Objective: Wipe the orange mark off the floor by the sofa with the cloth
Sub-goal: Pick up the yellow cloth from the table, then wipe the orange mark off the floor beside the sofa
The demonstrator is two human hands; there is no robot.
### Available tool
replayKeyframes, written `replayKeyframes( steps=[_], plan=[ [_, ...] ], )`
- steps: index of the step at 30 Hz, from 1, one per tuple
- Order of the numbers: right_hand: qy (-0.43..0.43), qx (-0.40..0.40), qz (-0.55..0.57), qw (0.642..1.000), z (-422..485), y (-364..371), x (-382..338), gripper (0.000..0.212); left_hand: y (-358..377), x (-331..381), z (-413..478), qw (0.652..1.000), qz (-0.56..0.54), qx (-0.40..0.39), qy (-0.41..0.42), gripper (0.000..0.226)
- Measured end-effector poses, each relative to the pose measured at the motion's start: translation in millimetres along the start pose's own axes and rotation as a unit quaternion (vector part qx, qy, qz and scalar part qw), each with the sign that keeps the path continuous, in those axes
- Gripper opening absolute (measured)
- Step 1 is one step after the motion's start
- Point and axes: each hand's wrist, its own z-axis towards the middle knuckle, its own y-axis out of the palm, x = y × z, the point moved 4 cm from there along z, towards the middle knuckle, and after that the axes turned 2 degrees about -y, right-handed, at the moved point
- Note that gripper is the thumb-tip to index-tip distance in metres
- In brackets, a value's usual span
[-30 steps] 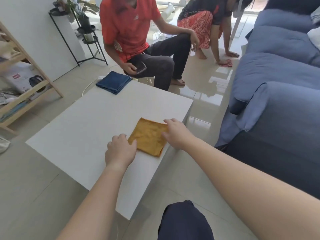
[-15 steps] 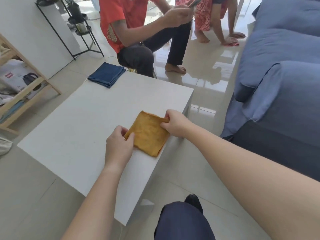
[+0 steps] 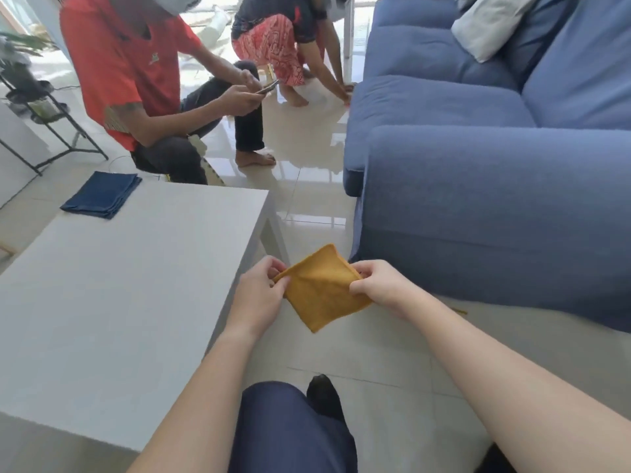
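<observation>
Beside blue sofa [image 3: 478, 186], left hand [image 3: 257, 297] and right hand [image 3: 380, 285] pinch cloth [image 3: 322, 295]

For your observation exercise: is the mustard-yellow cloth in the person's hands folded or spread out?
Folded. The yellow cloth is a small square with layered edges at its top corner, pinched by the left hand and the right hand.

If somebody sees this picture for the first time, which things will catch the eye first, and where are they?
Both hands, left and right, hold a folded orange cloth in the air over the floor, between the white table and the blue sofa. A folded blue cloth lies on the table's far corner. Behind it, a person in a red shirt crouches with a phone.
</observation>
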Motion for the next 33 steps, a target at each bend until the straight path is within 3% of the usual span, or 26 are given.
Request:
replayKeyframes(
  steps=[5,15,22,33],
  plan=[
    [0.038,0.066,0.103,0.992,-42,-55,64,0.013,79,44,-6,0.996,0.029,-0.077,0.03,0.007],
    [0.126,0.226,0.151,0.954,-78,-127,225,0.026,266,48,4,0.966,0.054,-0.253,0.015,0.015],
    [0.224,0.255,0.152,0.928,-47,-140,326,0.018,389,2,25,0.942,0.082,-0.326,-0.006,0.017],
    [0.286,0.261,0.162,0.907,4,-147,426,0.015,505,-64,55,0.93,0.105,-0.35,-0.028,0.023]
  ],
)
